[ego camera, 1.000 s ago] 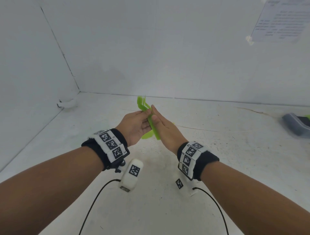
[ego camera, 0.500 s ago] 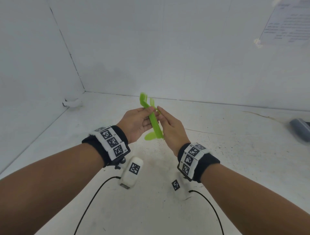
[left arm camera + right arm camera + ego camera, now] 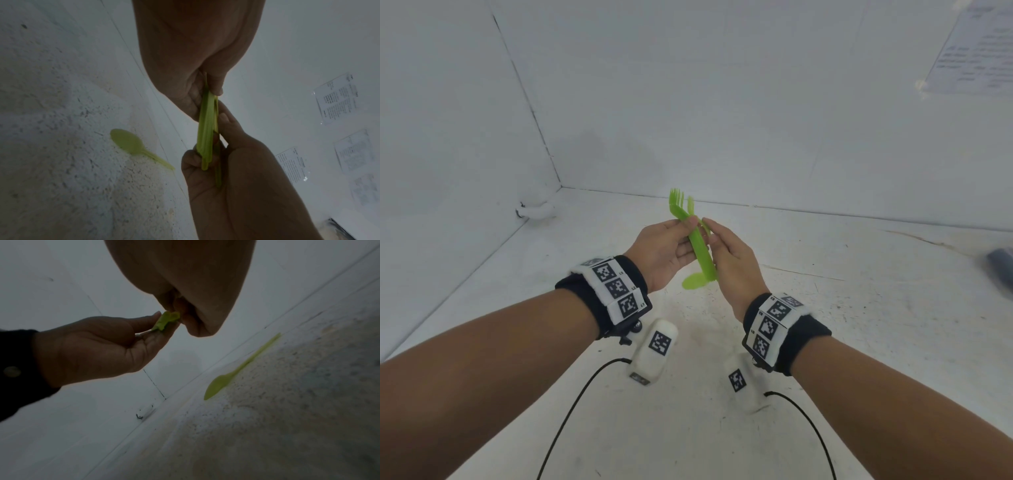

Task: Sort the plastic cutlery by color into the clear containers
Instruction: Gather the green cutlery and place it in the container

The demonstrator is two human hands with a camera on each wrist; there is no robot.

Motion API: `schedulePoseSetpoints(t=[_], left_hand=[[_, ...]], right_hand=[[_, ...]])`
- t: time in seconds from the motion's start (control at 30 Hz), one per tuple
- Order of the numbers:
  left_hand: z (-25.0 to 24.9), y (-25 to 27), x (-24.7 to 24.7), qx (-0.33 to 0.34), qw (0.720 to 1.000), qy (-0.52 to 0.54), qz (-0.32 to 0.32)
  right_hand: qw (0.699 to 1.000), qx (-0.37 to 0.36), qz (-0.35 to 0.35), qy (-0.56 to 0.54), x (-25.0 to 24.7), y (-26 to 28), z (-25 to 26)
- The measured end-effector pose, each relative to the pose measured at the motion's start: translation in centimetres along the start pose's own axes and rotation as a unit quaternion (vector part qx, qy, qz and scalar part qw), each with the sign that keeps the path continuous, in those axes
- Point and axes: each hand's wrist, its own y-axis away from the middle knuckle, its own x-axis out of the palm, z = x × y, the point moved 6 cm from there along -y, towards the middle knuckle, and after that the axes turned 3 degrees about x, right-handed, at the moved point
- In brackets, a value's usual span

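Above the white table (image 3: 859,308), head view: left hand (image 3: 661,251) and right hand (image 3: 732,260) meet at mid-frame, both pinching a bundle of green forks (image 3: 700,246) between fingers and thumbs; bundle's long axis runs from tines up and away to handle ends down and toward the person; a green spoon (image 3: 693,281) lies flat on the table just beneath the hands, bowl to the left, handle hidden behind the forks; each hand about equally near it; a grey item (image 3: 1001,263) at the far right edge, blurred, possibly a container; no clear containers identifiable. Left wrist view: forks (image 3: 205,129) seen edge-on as several stacked handles, the right hand curled round their lower ends; spoon (image 3: 131,143) shown whole, well apart from the hands. Right wrist view: left hand (image 3: 98,347) holding the fork ends (image 3: 166,319) with fingertips; spoon (image 3: 232,374) full length, handle pointing toward the wall; likely the next piece to collect.
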Motion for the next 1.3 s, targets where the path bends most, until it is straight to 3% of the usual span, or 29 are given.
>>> schedulePoseSetpoints(t=[0.17,0.5,0.6,0.7,0.73,0.8,0.83,0.87,0.97,1.1,1.17,1.3], left_hand=[[0.0,-0.2,0.1,-0.005,1.0,-0.01,0.02],[0.6,0.1,0.0,-0.057,0.994,-0.075,0.062],[1.2,0.2,-0.7,-0.062,0.995,-0.072,0.035],[1.1,-0.1,-2.6,-0.048,0.99,-0.127,-0.041],[0.9,-0.2,-3.4,-0.045,0.983,-0.163,-0.065],[0.6,-0.1,-4.9,-0.043,0.961,-0.263,-0.072],[0.5,0.1,-5.3,-0.042,0.948,-0.311,-0.057],[0.5,0.3,-5.6,-0.042,0.935,-0.351,-0.038],[0.7,1.0,-6.1,-0.04,0.909,-0.416,0.006],[0.9,0.9,-5.8,-0.039,0.908,-0.416,0.028],[1.1,0.6,-5.1,-0.038,0.912,-0.406,0.043],[2.2,-0.1,-2.0,-0.023,0.907,-0.407,0.102]], right_hand=[[0.998,-0.008,0.026,0.048,0.5,-0.6,0.1],[0.996,0.043,0.06,-0.049,0.9,-0.6,0.3],[0.994,0.063,0.076,-0.052,0.7,-0.8,0.3],[0.992,0.043,0.016,0.114,-0.7,-2.2,-0.5],[0.973,0.034,0.037,0.227,-0.8,-2.8,-1.1],[0.867,0.038,0.145,0.476,-0.2,-3.1,-3.4],[0.811,0.034,0.188,0.553,0.0,-3.1,-4.5],[0.776,0.024,0.208,0.595,0.2,-3.0,-5.1],[0.753,-0.026,0.185,0.63,0.4,-3.4,-4.7],[0.701,-0.058,0.174,0.689,-0.1,-3.0,-4.2],[0.72,-0.062,0.143,0.676,-1.1,-2.4,-3.7],[0.858,0.0,0.002,0.513,-6.2,-1.6,-1.4]])
